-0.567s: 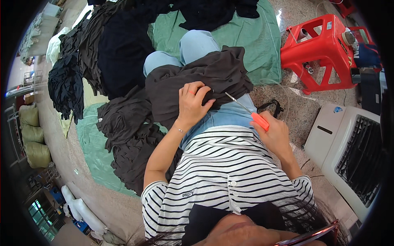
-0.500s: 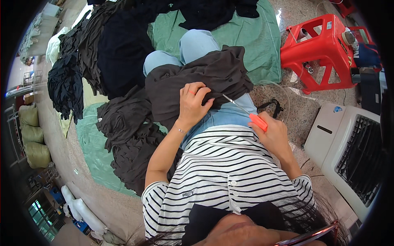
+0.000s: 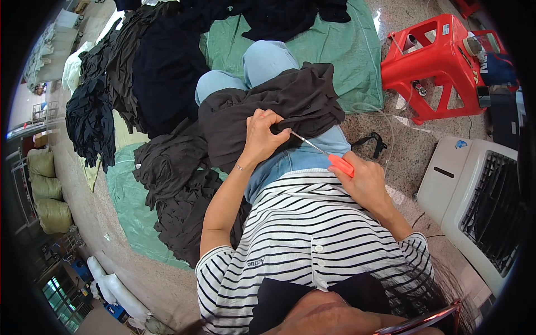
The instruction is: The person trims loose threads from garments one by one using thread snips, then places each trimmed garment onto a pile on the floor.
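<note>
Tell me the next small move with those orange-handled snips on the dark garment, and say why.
Probably a short snip right at the pinch. The left hand bunches the dark grey fabric garment on the lap, and the right hand holds the orange-handled thread snips with the metal tip aimed at that pinched spot, close to the fingers. Whether a loose thread sits there is too small to tell.

Black-and-white striped short-sleeved shirt (image 3: 312,234), light blue jeans (image 3: 268,61), thin wrist bracelet (image 3: 239,167)

Small white label (image 3: 447,30) on red stool (image 3: 430,67)
</note>
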### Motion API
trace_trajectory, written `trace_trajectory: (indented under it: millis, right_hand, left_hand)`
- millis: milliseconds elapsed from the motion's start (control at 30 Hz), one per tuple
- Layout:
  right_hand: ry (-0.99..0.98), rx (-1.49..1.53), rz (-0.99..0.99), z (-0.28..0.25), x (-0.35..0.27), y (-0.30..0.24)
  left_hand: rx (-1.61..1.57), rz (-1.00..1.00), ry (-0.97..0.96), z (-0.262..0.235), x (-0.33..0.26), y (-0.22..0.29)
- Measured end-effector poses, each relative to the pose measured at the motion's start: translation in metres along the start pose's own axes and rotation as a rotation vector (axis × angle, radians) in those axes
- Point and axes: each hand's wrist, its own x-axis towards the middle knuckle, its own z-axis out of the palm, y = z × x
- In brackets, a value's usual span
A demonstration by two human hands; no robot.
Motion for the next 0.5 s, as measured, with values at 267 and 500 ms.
trace_trajectory:
  millis: [267, 500]
  right_hand:
    - [0.305, 0.113, 0.157, -0.015, 0.000, 0.018]
    - [0.330, 0.034, 0.216, -0.025, -0.014, 0.029]
  left_hand:
    - [0.149, 0.339, -0.062, 0.006, 0.029, 0.054]
    - [0.021, 0.077, -0.292, 0.023, 0.072, 0.048]
